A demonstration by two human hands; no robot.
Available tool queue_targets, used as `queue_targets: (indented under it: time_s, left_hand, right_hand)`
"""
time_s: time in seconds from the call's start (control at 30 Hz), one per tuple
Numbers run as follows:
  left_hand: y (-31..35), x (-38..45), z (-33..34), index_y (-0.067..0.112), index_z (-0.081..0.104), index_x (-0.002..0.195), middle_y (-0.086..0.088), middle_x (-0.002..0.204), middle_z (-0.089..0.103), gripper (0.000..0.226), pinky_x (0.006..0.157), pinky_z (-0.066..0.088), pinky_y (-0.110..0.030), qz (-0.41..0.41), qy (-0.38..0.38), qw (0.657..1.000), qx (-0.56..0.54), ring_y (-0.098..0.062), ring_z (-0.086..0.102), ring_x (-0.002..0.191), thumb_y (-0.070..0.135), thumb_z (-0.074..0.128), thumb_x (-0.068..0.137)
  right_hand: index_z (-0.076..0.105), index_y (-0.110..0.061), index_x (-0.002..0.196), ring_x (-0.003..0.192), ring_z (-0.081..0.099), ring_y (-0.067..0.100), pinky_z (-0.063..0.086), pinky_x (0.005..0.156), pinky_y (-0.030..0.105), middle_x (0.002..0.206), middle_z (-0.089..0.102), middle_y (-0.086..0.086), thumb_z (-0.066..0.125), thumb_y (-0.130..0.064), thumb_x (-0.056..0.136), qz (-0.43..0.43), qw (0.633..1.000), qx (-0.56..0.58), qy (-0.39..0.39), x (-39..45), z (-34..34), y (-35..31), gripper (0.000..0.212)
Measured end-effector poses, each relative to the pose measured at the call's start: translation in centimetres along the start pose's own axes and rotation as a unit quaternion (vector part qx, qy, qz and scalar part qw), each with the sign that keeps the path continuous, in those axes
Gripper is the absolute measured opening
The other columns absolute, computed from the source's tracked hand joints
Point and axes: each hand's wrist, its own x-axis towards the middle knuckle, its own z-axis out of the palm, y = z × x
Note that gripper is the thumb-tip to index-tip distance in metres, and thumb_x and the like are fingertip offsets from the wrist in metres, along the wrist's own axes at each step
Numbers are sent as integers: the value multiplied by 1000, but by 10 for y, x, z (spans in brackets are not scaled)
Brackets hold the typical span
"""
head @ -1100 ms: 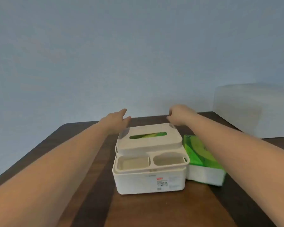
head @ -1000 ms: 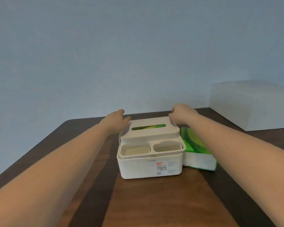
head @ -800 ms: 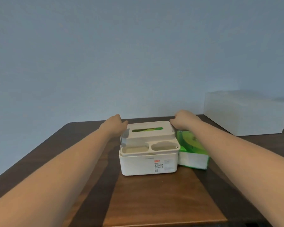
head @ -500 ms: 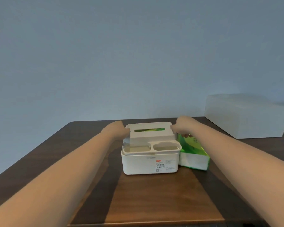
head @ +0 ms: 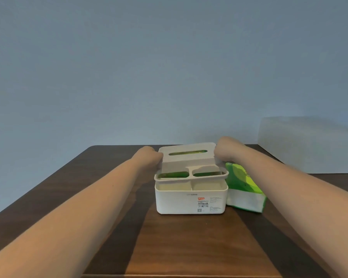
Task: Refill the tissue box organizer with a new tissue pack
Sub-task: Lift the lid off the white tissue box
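Nearest us, the dark wooden table (head: 181,247) lay bare from its near edge up to the organizer, with open wood to the left as well. Our forearms ran up either side of that clear strip. The white organizer base (head: 191,199) stood near the table's middle; its front carried a small red tag and lines of print too small for us to read. Just beside it on the right, touching or nearly so, lay the green and white tissue pack (head: 243,187), its writing illegible. Above the base we held the lid (head: 189,161) raised clear of the rim, green showing through its slot and two front openings. Our left hand (head: 147,159) gripped the lid's left end and our right hand (head: 225,151) its right end, fingers curled against the edges. Farther right a pale box (head: 309,145) crowded the table's far right corner, against the blue wall (head: 169,67).
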Motion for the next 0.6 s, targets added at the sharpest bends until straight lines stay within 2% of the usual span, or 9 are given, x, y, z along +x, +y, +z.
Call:
queue_targets:
  time_s: [0.13,0.23,0.33,0.43,0.47,0.53,0.6]
  left_hand:
    - [5,3,-14,12,44,66,-4,65,47,22,50,33,-27,32,33,998,-45,-22,43,59,17,48,86]
    - [2,6,-33,12,42,62,-5,61,45,23,51,33,-28,35,68,995,-65,-22,40,56,15,49,84]
    - [-8,8,-54,12,40,59,-7,60,43,24,53,31,-29,34,108,990,-84,-24,38,56,12,50,81]
    - [-28,8,-75,12,41,58,-7,61,44,22,61,34,-30,21,145,986,-79,-27,41,63,11,49,79]
    - [-37,8,-82,12,41,59,-7,62,44,21,63,34,-32,14,155,985,-78,-27,42,65,12,49,78]
    - [-56,8,-92,13,40,60,-6,63,44,19,64,33,-33,-1,167,984,-68,-27,41,68,12,48,77]
    - [-75,7,-100,13,41,61,-6,64,45,18,64,32,-31,-20,166,985,-53,-28,41,69,11,48,77]
  right_hand:
    - [48,-8,63,80,54,31,39,56,27,82,55,11,57,-7,87,8,995,74,66,3,-5,-2,26]
    - [49,-6,66,83,54,32,42,66,28,74,49,8,55,-9,90,0,991,99,87,3,-10,-14,25]
    - [48,-7,62,80,53,33,42,64,28,71,49,8,60,-8,86,-17,991,98,84,2,-14,-38,27]
    - [48,-9,59,75,52,31,41,62,28,83,57,12,62,-10,84,-45,993,80,72,4,-14,-69,29]
    - [50,-9,59,74,53,29,41,61,28,81,56,10,63,-11,83,-52,993,84,69,4,-14,-80,28]
    - [52,-8,64,78,54,30,41,61,29,78,53,8,61,-14,88,-65,992,87,63,6,-12,-100,26]
    - [55,-6,76,85,56,32,44,67,29,85,55,8,60,-16,89,-81,993,69,48,6,-8,-122,17]
